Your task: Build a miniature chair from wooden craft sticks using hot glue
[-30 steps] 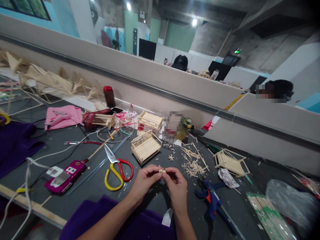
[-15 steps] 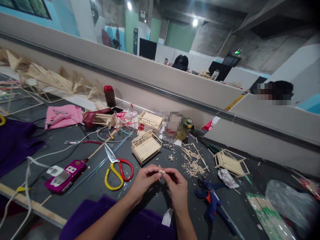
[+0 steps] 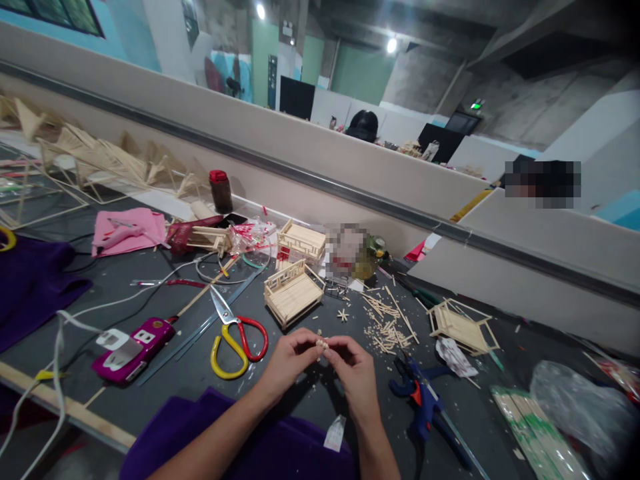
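At far left, a white cord [image 3: 61, 373] runs to a purple power strip [image 3: 150, 348]; a forearm brushing the cord could tug the strip across the dark table [image 3: 185, 373]. Next, scissors [image 3: 229, 322] lie with the blades together and the handles toward the worker, near enough that a sideways sweep of the left elbow might knock them. The left hand [image 3: 289, 363] pinches a small wooden piece [image 3: 323, 345] between thumb and fingers, its tip meeting the right hand's; behind stands a small wooden bed [image 3: 294, 295], which a sudden reach forward could jar. The piece itself sits at the fingertips, raised over the table — uneven pressure could snap a joint or make it slip. Just behind it lies a loose star-shaped piece [image 3: 343, 314]. The right hand [image 3: 356, 373] pinches the same piece from its own side. Beyond, a dropped piece could be lost among the cut sticks [image 3: 391, 328] — while a blue glue gun [image 3: 424, 403], if hot, could burn a straying wrist.
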